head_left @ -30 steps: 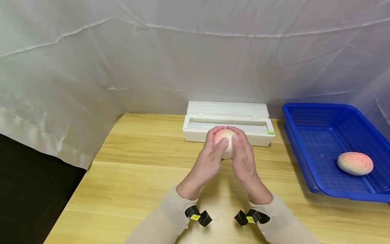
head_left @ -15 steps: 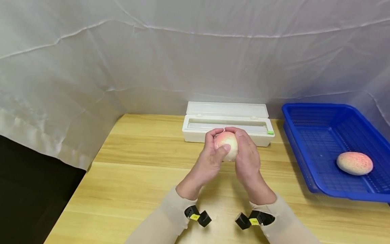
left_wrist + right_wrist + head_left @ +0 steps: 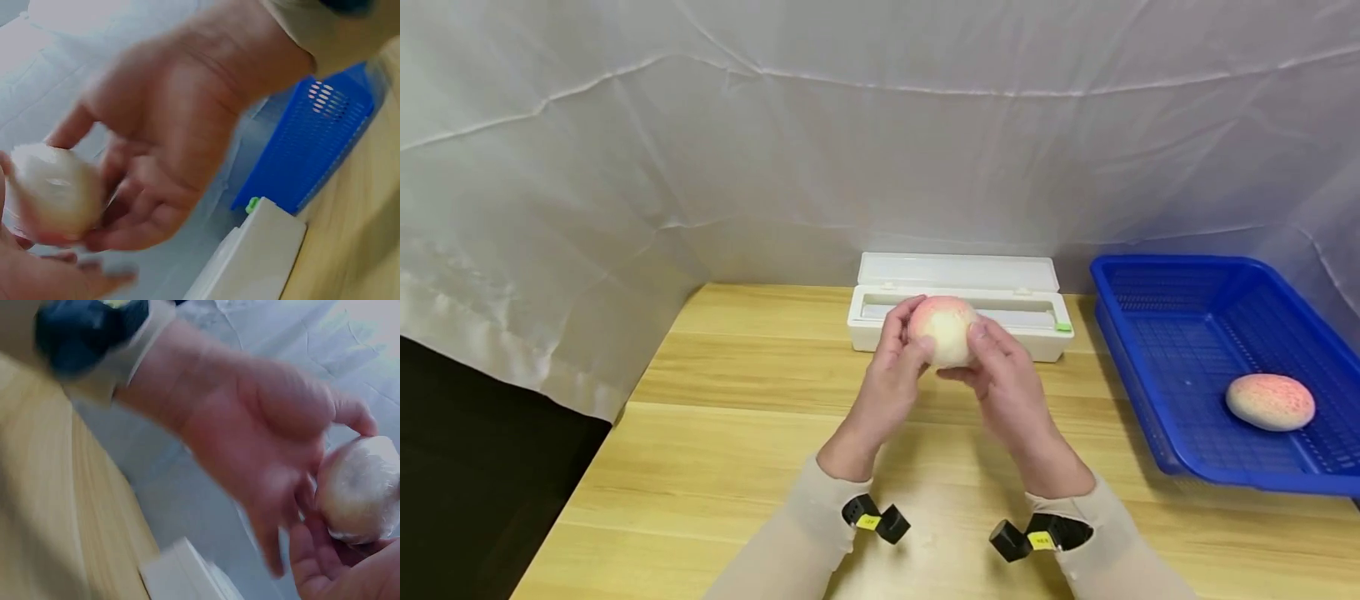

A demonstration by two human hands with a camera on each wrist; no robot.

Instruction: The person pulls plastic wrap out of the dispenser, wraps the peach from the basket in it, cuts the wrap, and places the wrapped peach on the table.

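Observation:
Both hands hold up a peach (image 3: 946, 332), pink on top and cream below, over the front of a long white box. My left hand (image 3: 886, 379) grips its left side, thumb against the near face. On the other side my right hand (image 3: 1011, 383) pinches it, with the thumb at the right edge and fingers behind and below. Shiny clear film covers the peach (image 3: 359, 487) in the right wrist view, wrinkled on its underside. In the left wrist view the peach (image 3: 56, 194) appears blurred between the fingers.
The white box (image 3: 865, 332) stands at the back with its lid (image 3: 955, 272) raised, a roll inside and a green tab (image 3: 1063, 327) at its right end. A blue basket (image 3: 1138, 400) on the right holds another peach (image 3: 1270, 402). A pale curtain (image 3: 880, 167) hangs behind the wooden table (image 3: 715, 467).
The peach has moved up and slightly left, and more of it shows. My right hand has shifted from cupping its side to pinching its right edge. The wrists are farther apart.

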